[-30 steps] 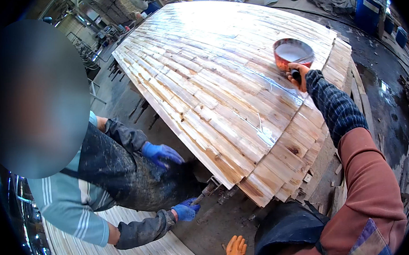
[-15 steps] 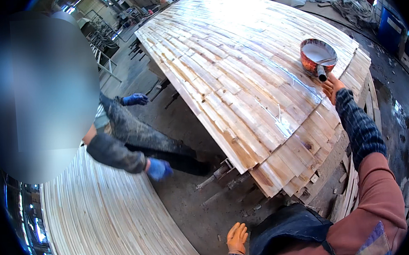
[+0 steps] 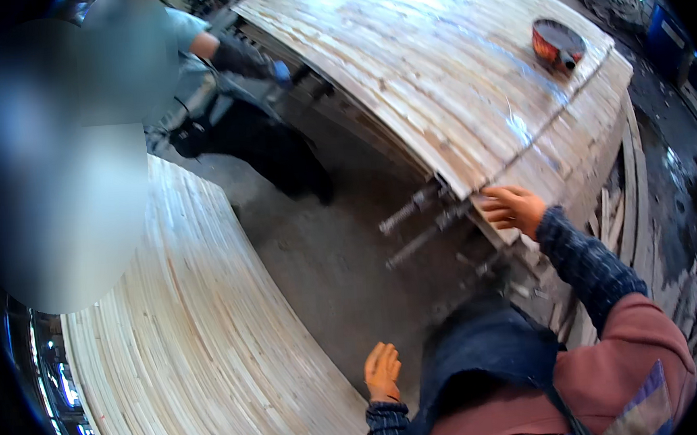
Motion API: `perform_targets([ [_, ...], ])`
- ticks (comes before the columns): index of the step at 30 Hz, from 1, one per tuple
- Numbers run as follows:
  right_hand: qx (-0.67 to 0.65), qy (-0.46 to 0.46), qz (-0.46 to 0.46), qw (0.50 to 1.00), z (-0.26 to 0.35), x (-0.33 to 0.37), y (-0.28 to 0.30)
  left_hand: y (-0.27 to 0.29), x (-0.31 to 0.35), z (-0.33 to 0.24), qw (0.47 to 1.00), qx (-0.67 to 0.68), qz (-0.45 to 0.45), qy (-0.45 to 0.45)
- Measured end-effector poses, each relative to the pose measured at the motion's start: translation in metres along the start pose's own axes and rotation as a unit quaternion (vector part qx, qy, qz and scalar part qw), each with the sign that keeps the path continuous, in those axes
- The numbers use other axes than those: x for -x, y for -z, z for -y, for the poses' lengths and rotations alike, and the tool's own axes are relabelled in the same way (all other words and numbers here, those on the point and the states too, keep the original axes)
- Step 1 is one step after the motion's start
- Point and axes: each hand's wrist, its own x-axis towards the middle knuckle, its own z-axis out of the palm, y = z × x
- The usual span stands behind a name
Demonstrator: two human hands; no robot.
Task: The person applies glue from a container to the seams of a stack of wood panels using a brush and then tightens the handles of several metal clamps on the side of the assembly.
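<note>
My right hand (image 3: pixel 514 211), in an orange glove, is at the near corner of the stacked wood panels (image 3: pixel 435 74). Its fingers reach out over the panel's end; whether they touch the wood I cannot tell. My left hand (image 3: pixel 383 373), gloved in orange too, hangs in the air beside the pale slatted wood panel (image 3: pixel 211 332), fingers stretched and nothing in it. On the glossy, wet-looking top panel, towards its right edge, stands a red, stained pot (image 3: pixel 556 45) with a short tubular handle. Neither hand is on it.
At the far left side of the stack a co-worker reaches a blue-gloved hand (image 3: pixel 281 73) to its edge. Metal clamp bars (image 3: pixel 420 204) jut out below the near corner. Loose boards (image 3: pixel 630 173) lie along the right, and a blue barrel (image 3: pixel 666 38) stands beyond.
My right hand has left the pot's handle and come back to the stack's near corner. The pot stays on the panel. The co-worker has moved farther away and bent towards the stack.
</note>
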Motion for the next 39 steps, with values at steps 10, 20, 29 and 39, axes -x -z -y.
perform_targets([
  [10, -0.211, -0.105, 0.053, 0.970, -0.105, -0.066, -0.190, 0.009, -0.061, -0.082, 0.993, -0.072, 0.083, -0.035],
  [20, -0.441, -0.152, -0.067, 0.882, -0.128, -0.165, -0.233, -0.014, -0.125, -0.150, 0.972, -0.195, 0.134, 0.001],
  [29, -0.421, -0.093, -0.156, 0.889, -0.108, -0.153, -0.249, 0.007, -0.223, -0.218, 0.938, -0.277, 0.181, 0.105],
  [39, -0.494, 0.038, -0.131, 0.859, -0.149, -0.167, -0.252, -0.058, -0.365, -0.345, 0.865, -0.395, 0.300, 0.069],
])
